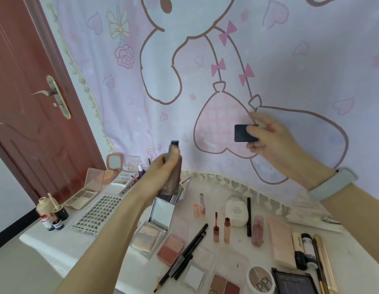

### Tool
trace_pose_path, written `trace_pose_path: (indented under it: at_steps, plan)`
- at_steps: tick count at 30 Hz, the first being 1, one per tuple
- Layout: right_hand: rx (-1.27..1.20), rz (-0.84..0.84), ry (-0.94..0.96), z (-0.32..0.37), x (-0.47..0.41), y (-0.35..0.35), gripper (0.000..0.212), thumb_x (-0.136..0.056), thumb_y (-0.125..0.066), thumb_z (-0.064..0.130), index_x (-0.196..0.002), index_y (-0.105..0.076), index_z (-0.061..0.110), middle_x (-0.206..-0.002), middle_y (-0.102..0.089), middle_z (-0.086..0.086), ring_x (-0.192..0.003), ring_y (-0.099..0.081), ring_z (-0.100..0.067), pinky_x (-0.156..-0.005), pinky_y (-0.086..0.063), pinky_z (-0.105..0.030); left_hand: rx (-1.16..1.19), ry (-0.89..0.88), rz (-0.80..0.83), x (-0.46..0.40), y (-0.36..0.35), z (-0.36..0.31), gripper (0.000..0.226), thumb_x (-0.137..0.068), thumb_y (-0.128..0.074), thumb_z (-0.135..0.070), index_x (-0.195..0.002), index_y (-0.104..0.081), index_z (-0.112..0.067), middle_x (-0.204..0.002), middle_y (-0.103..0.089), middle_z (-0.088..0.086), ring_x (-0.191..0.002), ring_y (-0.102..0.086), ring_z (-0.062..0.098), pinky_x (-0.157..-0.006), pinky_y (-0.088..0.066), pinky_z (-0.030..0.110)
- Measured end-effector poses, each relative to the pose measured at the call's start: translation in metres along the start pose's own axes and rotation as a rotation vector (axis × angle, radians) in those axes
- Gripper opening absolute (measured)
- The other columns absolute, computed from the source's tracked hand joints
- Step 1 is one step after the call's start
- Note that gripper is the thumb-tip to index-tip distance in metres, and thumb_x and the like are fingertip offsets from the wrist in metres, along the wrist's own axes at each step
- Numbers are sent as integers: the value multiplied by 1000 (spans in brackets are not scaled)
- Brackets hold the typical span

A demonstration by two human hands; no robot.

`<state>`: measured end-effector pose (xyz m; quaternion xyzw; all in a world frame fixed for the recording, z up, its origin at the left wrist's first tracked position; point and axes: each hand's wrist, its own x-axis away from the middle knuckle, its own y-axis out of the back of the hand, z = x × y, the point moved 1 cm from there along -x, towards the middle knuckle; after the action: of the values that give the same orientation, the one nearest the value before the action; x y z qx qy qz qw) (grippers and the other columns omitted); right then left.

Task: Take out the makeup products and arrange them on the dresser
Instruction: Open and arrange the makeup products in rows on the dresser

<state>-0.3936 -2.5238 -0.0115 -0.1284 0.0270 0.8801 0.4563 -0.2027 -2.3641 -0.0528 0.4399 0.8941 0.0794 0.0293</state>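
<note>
My left hand (163, 172) grips a tall brownish foundation bottle (173, 166) with a dark pump top, held upright above the white dresser (63, 251). My right hand (273, 143) is raised to the right and pinches the bottle's black rectangular cap (242, 133), apart from the bottle. Below lie many makeup products: an open blush palette (173, 247), two lip glosses (221, 230), black pencils (190, 249) and a lash tray (95, 213).
A red-brown door (36, 102) stands at the left. A pink cartoon cloth (226, 71) hangs behind the dresser. Small bottles (51, 215) crowd the dresser's left corner; tubes (307, 251) and a round powder compact (261, 280) lie at the front right. The dresser's edge runs along the lower left.
</note>
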Motion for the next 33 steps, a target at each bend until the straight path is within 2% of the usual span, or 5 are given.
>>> trace_pose_path:
  at_steps: [4, 9, 14, 24, 33]
  plan:
    - [132, 93, -116, -44, -4, -11, 27, -91, -48, 3, -117, -53, 10, -97, -59, -3, -70, -66, -15, -64, -56, -18, 375, 114, 140, -29, -1, -7, 16, -97, -42, -26, -91, -56, -19, -74, -55, 3, -64, -57, 18, -59, -51, 31]
    - [441, 129, -82, -83, -20, -13, 16, -84, -58, 13, -95, -63, 23, -88, -66, 4, -74, -63, -9, -72, -51, -21, 25, -54, 254, -63, -13, 5, 11, -92, -52, -8, -99, -61, -11, -82, -60, -2, -75, -61, 7, -78, -51, 25]
    - [564, 141, -66, -118, -36, -14, 17, -75, -64, 13, -72, -62, 30, -80, -70, 2, -73, -64, -16, -69, -52, -25, -210, -123, 230, -97, -29, 17, 18, -80, -66, 4, -91, -64, -10, -78, -65, -5, -59, -58, -8, -55, -40, 3]
    - [874, 293, -51, -186, -52, -17, 17, -78, -62, 16, -86, -48, 21, -82, -49, 7, -71, -52, -13, -57, -38, -21, -594, -108, 311, -139, -48, 58, 23, -71, -76, -6, -93, -71, -9, -84, -64, -1, -72, -55, 12, -66, -40, 17]
    - [990, 322, -69, -195, -59, -30, 28, -81, -59, 12, -109, -56, 10, -100, -61, -7, -82, -53, -17, -60, -41, -25, -679, -110, 243, -147, -48, 69, 26, -66, -80, -17, -84, -69, -32, -84, -68, -8, -89, -62, 19, -94, -45, 38]
